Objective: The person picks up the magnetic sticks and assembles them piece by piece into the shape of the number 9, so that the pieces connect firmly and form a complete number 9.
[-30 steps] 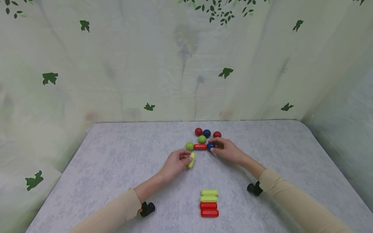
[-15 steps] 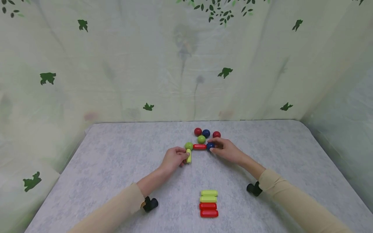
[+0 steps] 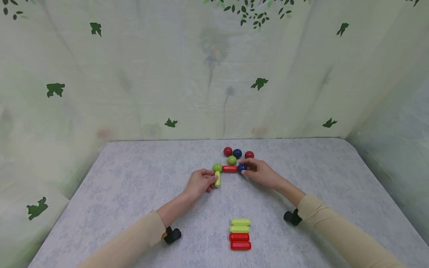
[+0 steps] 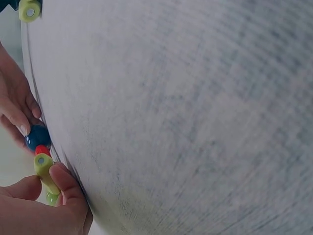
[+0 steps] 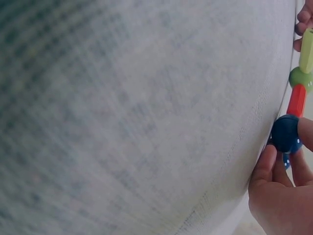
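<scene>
One yellow-green rod is pinched between the thumb and fingers of a person's left hand, toward the back of a mottled grey table, its far end against a grooved green ball. From that ball, a red rod runs rightward to a blue ball, gripped by the thumb and fingers of the right hand. Just behind the red rod sits another green ball; beyond it are two red balls and a second blue ball. Nearer the person, two lime rods and two scarlet rods lie side by side. A pale leaf-printed backdrop hangs behind.
</scene>
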A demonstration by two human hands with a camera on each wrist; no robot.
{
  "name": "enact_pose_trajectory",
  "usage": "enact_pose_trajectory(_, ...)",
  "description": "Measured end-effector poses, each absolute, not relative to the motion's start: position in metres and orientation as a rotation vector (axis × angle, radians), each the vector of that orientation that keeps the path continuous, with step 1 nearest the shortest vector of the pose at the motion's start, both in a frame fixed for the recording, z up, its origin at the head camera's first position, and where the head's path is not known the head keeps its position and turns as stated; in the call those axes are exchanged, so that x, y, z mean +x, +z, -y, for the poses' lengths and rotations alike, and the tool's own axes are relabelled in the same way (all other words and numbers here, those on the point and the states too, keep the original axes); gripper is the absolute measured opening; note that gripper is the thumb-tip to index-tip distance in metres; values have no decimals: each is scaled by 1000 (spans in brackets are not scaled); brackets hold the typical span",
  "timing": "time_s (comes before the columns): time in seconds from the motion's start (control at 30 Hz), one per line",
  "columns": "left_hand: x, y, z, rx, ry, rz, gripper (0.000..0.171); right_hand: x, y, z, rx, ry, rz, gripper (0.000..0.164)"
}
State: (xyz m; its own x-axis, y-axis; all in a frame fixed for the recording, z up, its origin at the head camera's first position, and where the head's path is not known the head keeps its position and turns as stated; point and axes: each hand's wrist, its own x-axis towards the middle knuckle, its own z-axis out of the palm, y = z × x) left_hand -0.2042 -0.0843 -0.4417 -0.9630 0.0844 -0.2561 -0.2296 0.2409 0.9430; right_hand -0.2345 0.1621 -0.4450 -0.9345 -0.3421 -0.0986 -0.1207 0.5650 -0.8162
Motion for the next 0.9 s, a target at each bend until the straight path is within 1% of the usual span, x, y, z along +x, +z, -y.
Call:
enact_pose_trajectory(0.23, -204, -438, 89, -133, 1766, -2293, 24, -234, -446, -162, -376, -1309, -2552, 37)
enact_pose_trajectory(0.47, -214, -431, 96, -125, 1707, -2383, 28, -235, -448, -162, -381, -1315, -2550, 36)
enact_pose_trajectory(0.7, -234, -426, 95, 52, 1603, -2596, 31, -235, -446, -163, -385, -1307, -2542, 38)
enact_pose_trajectory(0.9, -253, -430, 87, 147, 1597, -2579, 31, -236, -447, -163, -372, -1303, -2540, 38)
